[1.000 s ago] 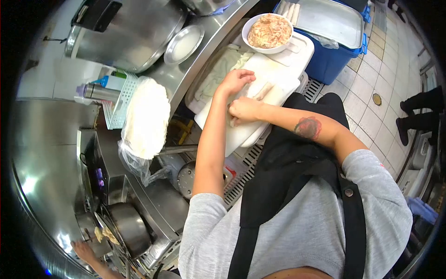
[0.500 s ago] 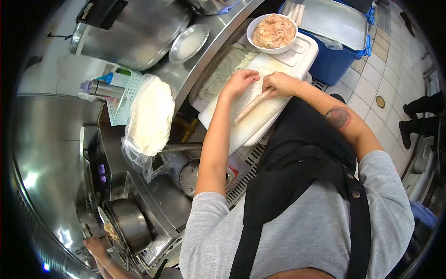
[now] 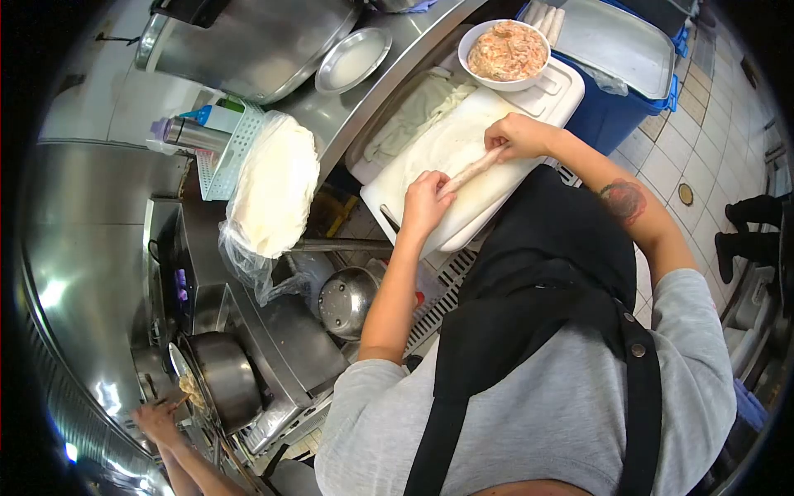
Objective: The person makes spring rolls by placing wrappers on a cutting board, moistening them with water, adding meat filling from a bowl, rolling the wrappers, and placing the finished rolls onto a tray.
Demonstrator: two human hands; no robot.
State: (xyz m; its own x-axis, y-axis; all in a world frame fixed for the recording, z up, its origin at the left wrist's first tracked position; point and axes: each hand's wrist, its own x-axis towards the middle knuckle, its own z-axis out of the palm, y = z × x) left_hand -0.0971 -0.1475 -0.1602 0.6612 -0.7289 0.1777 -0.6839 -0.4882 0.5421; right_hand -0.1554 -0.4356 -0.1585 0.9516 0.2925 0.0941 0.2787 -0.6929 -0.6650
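A long, thin, pale filled roll point(image 3: 473, 172) lies slantwise over the white cutting board point(image 3: 488, 192). My left hand point(image 3: 428, 201) is closed on its lower-left end, fingertips pinching it. At the other end, my right hand point(image 3: 519, 137) grips the roll between thumb and fingers. Beside the roll, a thin whitish wrapper sheet point(image 3: 447, 142) seems to lie flat on the board. Just behind my hands, a white bowl point(image 3: 539, 80) holds an orange-and-white shredded filling point(image 3: 506, 50).
Several finished rolls point(image 3: 546, 18) lie on a metal tray point(image 3: 620, 50) over a blue bin point(image 3: 608, 112). Left of the board are a plastic-wrapped pale stack point(image 3: 277, 186), a metal dish point(image 3: 354, 62) and a large pot point(image 3: 248, 50). Another person's hand point(image 3: 157, 422) works at a pot lower left.
My left hand has moved down along the roll to its lower-left end. My right hand has shifted slightly up and right, still gripping the roll. The view has shifted a little.
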